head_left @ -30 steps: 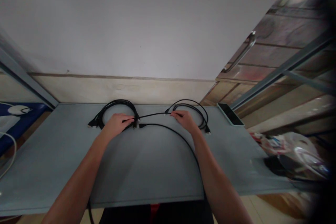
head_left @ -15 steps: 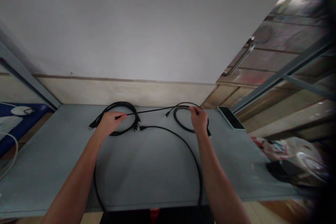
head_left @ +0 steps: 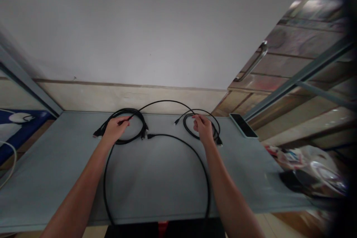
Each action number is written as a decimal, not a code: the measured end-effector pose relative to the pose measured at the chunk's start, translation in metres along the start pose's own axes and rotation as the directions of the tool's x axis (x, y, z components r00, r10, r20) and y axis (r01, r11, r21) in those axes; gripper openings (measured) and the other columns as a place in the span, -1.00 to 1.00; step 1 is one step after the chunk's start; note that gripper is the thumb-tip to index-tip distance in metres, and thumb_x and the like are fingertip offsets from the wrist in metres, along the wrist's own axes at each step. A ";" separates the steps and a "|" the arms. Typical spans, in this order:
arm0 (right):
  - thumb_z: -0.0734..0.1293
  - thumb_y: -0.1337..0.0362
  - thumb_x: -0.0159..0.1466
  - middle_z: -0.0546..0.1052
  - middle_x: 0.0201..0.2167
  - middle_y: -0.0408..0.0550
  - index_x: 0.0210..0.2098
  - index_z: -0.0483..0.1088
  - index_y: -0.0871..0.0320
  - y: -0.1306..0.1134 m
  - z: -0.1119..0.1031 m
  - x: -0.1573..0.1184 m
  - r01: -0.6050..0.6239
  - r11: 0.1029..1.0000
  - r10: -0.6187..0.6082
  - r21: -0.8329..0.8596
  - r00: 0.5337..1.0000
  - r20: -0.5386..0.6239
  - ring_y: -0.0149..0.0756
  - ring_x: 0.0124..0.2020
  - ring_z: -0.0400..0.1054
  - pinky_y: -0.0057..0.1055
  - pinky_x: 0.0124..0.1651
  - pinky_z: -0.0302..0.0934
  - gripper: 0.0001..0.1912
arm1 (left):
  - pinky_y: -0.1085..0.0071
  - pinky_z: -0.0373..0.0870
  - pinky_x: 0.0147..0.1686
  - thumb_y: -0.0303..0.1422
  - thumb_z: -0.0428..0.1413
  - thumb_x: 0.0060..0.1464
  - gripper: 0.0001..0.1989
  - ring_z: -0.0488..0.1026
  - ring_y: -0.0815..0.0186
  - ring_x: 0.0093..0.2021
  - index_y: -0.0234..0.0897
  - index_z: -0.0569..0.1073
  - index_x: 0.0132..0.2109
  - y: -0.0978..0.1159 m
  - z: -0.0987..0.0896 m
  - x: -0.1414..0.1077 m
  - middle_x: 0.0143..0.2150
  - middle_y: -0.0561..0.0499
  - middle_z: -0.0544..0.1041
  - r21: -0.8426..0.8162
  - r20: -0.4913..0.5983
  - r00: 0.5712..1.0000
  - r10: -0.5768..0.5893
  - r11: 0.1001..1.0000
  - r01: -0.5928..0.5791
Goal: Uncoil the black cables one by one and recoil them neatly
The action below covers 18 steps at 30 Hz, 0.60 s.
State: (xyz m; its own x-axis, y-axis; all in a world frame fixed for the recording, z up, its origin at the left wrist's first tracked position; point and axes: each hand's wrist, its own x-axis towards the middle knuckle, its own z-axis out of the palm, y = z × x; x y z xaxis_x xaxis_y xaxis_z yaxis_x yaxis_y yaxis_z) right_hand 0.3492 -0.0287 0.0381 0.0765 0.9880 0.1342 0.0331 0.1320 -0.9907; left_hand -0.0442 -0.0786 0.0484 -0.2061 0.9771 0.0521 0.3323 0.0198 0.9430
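A black cable (head_left: pixel 167 100) arches up between my two hands. My left hand (head_left: pixel 116 128) is closed on one part of it, above a larger coil of black cable (head_left: pixel 131 141). My right hand (head_left: pixel 203 127) pinches the cable farther along, over the left part of a smaller black cable coil (head_left: pixel 189 131). From below my left hand a length of cable hangs down past the table's front edge. Another length curves from a black plug (head_left: pixel 152 136) in the middle to the front edge by my right forearm. My fingers partly hide the gripped spots.
The grey table (head_left: pixel 156 178) stands against a wall. A phone (head_left: pixel 243 125) lies near its back right corner. Plastic bags and a dark object (head_left: pixel 295 181) crowd the right side. Metal posts (head_left: pixel 30 85) rise at both ends. A blue surface (head_left: pixel 28 130) with white items is at left.
The cable between my hands has gone from nearly straight to a raised arch. My hands are slightly closer together, and the hanging length by my left forearm has shifted.
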 end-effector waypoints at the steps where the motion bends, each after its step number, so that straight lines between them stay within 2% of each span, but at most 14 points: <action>1: 0.34 -0.10 0.18 0.16 -0.70 -0.30 -0.32 0.39 0.13 -0.002 0.004 -0.003 -0.034 0.996 0.032 0.084 0.999 0.025 -0.53 -0.75 -0.10 -0.49 -0.70 -0.19 -0.61 | 0.49 0.28 -0.55 -0.28 0.15 -0.04 -0.64 0.37 0.39 -0.51 -0.34 0.60 -0.10 0.002 0.001 -0.001 -0.40 -0.03 0.53 -0.110 0.015 0.999 -0.036 0.993 0.038; 4: 0.35 -0.06 0.19 0.22 -0.66 -0.28 -0.27 0.42 0.15 -0.006 0.014 -0.011 -0.153 0.967 0.116 0.203 0.976 0.183 -0.55 -0.76 -0.06 -0.50 -0.72 -0.18 -0.62 | 0.56 0.23 -0.57 -0.34 0.19 -0.08 -0.62 0.34 0.45 -0.48 -0.34 0.57 -0.07 0.007 0.004 -0.005 -0.36 0.00 0.48 -0.377 0.082 0.996 -0.040 0.924 0.068; 7: 0.34 0.00 0.21 0.30 -0.59 -0.22 -0.25 0.44 0.18 -0.010 0.020 -0.018 -0.275 0.933 0.194 0.232 0.928 0.318 -0.50 -0.72 0.10 -0.48 -0.69 0.01 -0.65 | 0.59 0.15 -0.63 -0.33 0.23 -0.06 -0.58 0.34 0.48 -0.48 -0.32 0.52 0.00 0.012 0.006 -0.009 -0.31 0.00 0.46 -0.488 0.140 0.990 -0.017 0.869 0.084; 10: 0.31 0.06 0.22 0.35 -0.55 -0.20 -0.19 0.43 0.17 -0.012 0.027 -0.022 -0.342 0.908 0.230 0.244 0.891 0.392 -0.46 -0.69 0.18 -0.44 -0.65 0.14 -0.68 | 0.61 0.06 -0.69 -0.28 0.20 0.01 -0.49 0.32 0.49 -0.53 -0.29 0.42 0.13 0.015 0.009 -0.012 -0.33 0.01 0.46 -0.482 0.170 0.984 -0.048 0.867 0.126; 13: 0.27 0.13 0.21 0.35 -0.54 -0.23 -0.08 0.38 0.12 -0.013 0.033 -0.024 -0.354 0.893 0.214 0.278 0.878 0.429 -0.42 -0.68 0.19 -0.42 -0.64 0.17 -0.68 | 0.62 -0.03 -0.73 -0.25 0.17 0.06 -0.43 0.24 0.52 -0.61 -0.25 0.34 0.22 0.015 0.013 -0.014 -0.42 0.07 0.42 -0.433 0.197 0.976 -0.090 0.885 0.169; 16: 0.26 0.21 0.16 0.30 -0.58 -0.27 -0.07 0.34 0.08 -0.014 0.036 -0.024 -0.352 0.887 0.203 0.298 0.878 0.433 -0.43 -0.70 0.14 -0.44 -0.64 0.15 -0.67 | 0.62 -0.06 -0.73 -0.22 0.16 0.07 -0.46 0.16 0.55 -0.68 -0.26 0.36 0.19 0.014 0.017 -0.014 -0.49 0.12 0.38 -0.401 0.202 0.974 -0.107 0.898 0.182; 18: 0.27 0.24 0.15 0.19 -0.63 -0.32 -0.12 0.33 0.08 -0.014 0.035 -0.024 -0.359 0.881 0.211 0.307 0.881 0.424 -0.49 -0.73 0.00 -0.50 -0.67 0.04 -0.72 | 0.62 -0.06 -0.73 -0.20 0.17 0.07 -0.53 0.14 0.56 -0.69 -0.27 0.39 0.11 0.013 0.020 -0.013 -0.51 0.13 0.38 -0.400 0.206 0.972 -0.109 0.897 0.185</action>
State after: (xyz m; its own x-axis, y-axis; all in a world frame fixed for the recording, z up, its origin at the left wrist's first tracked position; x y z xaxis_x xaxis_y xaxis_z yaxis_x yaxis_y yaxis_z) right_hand 0.3118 -0.0509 0.0476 -0.3483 0.9320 -0.1005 -0.3044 -0.2138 -0.9282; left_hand -0.0192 -0.0869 0.0536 -0.0473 0.9917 -0.1199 -0.1085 0.1143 0.9875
